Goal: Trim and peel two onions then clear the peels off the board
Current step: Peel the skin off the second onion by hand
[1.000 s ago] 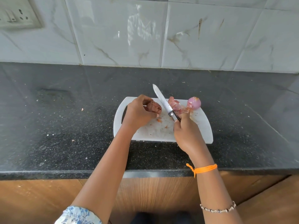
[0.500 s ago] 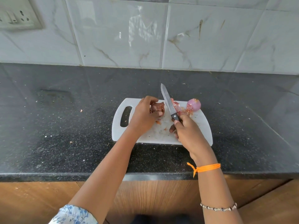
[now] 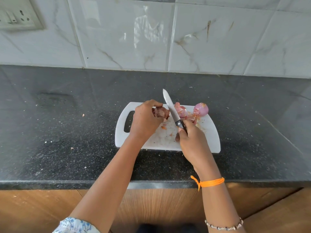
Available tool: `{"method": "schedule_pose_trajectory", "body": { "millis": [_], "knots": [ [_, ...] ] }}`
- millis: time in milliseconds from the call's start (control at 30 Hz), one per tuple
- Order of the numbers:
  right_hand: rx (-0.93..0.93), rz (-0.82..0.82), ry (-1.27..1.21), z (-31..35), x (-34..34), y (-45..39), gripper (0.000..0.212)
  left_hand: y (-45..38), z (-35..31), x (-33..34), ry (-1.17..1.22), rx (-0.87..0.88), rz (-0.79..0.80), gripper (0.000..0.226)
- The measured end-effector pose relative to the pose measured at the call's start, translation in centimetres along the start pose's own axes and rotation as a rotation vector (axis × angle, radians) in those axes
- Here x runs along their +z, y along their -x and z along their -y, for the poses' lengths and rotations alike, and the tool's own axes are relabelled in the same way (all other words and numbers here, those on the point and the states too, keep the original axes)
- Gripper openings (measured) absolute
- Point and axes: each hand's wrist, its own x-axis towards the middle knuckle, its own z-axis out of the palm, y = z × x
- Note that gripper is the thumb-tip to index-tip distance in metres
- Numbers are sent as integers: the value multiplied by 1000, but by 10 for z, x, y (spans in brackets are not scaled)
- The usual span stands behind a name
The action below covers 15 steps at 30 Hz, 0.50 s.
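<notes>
White board (image 3: pixel 212 137) on the black counter (image 3: pixel 67 132), handle slot to the left, near the counter's front edge.

Left hand (image 3: pixel 144 120) over the board's left half, fingers curled round an onion (image 3: pixel 161 112) with brown skin on it. The onion is held just above the board, mostly hidden by the fingers; only its right side shows.

Right hand (image 3: pixel 191 140) over the board's front middle, fingers wrapped round the dark handle of a knife (image 3: pixel 170 106). Blade points up and away toward the wall, tilted slightly left, tip past the board's far edge. The blade's lower part sits just beside the held onion, on its right; cannot tell whether steel touches it.

Second onion (image 3: pixel 201 109), peeled and pink-purple, rests on the board's far right corner, apart from both hands.

Heap of peels (image 3: pixel 182 112) lies on the board between the blade and the peeled onion, reaching up to that onion. A few small orange scraps (image 3: pixel 164 127) lie on the board's middle, below the left hand.

Orange thread (image 3: pixel 212 182) tied round the right wrist; beaded bracelet (image 3: pixel 223 227) further up that arm. Patterned sleeve (image 3: pixel 75 225) on the left arm at the bottom edge.

Marbled tiles (image 3: pixel 210 44) behind the counter; switch plate (image 3: pixel 16 15) at upper left. Wooden cabinet front (image 3: pixel 159 204) under the counter.
</notes>
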Motion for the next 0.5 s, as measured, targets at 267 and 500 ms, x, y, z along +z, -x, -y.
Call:
{"method": "schedule_pose_trajectory", "body": {
  "millis": [267,500],
  "knots": [
    [-100,-46,218,7,6,4,38,0,0,0,152,-50,70,29],
    [-85,-94,446,24,12,14,40,0,-3,0,147,-49,16,26]
  ]
}}
